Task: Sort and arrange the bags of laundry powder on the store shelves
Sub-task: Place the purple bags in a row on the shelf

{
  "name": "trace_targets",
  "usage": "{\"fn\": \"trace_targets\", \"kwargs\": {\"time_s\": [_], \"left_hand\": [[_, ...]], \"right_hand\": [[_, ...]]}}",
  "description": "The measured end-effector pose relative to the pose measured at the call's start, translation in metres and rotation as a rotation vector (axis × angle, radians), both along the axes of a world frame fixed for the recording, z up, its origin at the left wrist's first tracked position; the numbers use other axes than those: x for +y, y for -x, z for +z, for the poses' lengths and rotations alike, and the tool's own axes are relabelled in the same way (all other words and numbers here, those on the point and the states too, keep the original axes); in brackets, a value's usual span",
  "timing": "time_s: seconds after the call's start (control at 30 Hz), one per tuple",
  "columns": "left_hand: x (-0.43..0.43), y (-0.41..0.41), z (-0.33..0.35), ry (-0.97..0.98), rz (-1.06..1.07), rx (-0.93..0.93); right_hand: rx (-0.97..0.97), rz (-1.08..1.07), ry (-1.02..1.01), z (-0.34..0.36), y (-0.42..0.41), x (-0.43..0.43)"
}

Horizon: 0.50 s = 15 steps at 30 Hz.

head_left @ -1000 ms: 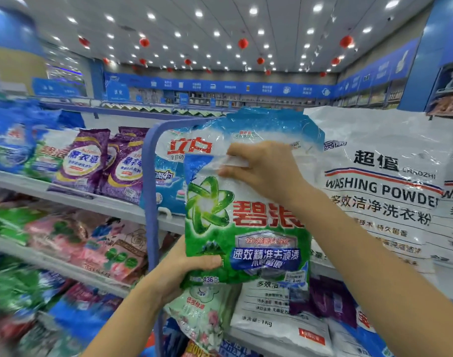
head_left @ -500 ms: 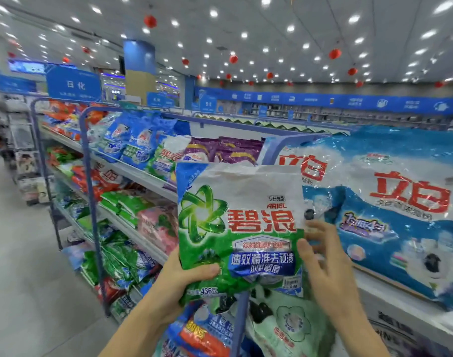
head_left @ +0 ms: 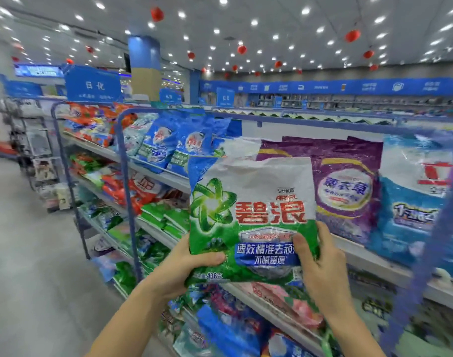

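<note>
A green-and-white bag of laundry powder (head_left: 251, 210) with red characters is held upright in front of the shelves. My left hand (head_left: 186, 264) grips its lower left corner, thumb on the front. My right hand (head_left: 320, 264) grips its lower right edge, thumb across the blue label. Behind it on the top shelf (head_left: 158, 173) stand purple bags (head_left: 346, 186) and a large blue-and-white bag (head_left: 410, 202). Green bags (head_left: 163, 215) lie stacked on the shelf below, to the left.
Blue metal shelf frames (head_left: 125, 176) divide the bays. Blue bags (head_left: 168, 143) and orange bags (head_left: 91, 122) fill the top shelf further left. An open aisle floor (head_left: 34, 266) runs along the left. More bags crowd the low shelves.
The view has swung left along the shelves. My right hand came down from the bag's top to its lower right edge and now grips it. The left hand keeps its hold.
</note>
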<state>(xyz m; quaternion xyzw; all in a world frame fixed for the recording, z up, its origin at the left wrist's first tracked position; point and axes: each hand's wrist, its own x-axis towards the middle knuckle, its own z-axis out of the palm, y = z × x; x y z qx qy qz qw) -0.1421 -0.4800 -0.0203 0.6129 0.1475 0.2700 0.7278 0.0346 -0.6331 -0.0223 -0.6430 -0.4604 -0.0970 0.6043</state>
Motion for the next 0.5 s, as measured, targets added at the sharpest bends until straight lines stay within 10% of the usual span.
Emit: {"fn": "trace_targets", "kwargs": {"time_s": [0.5], "left_hand": [[0.202,-0.048,0.006,-0.060,-0.057,-0.050]], "right_hand": [[0.677,0.347,-0.035,0.011,-0.043,0.184]]}}
